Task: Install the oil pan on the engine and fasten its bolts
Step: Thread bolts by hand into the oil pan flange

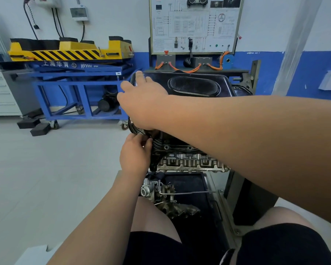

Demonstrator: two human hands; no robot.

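The black oil pan [193, 86] sits on top of the engine [189, 163], straight ahead of the seated person at twelve o'clock, its flat bottom with the oval pressing facing up. The right arm crosses over the engine toward ten o'clock, and the right hand [141, 100] lies on the pan's left end. Its fingers [139, 75] are straight and slightly spread, with the tips at the far left corner. The left hand [135, 153] is lower, at the near left corner where the pan's rim meets the engine. Its fingers [145, 144] are curled in against the metal, but I cannot tell whether they pinch anything.

Below the engine, toward six o'clock, a greasy metal part [166, 196] lies in a black tray [191, 182]. At ten o'clock stands a blue trolley [80, 77] carrying a yellow platform [65, 52] with black stripes. A wiring board [195, 23] hangs on the wall at twelve o'clock.
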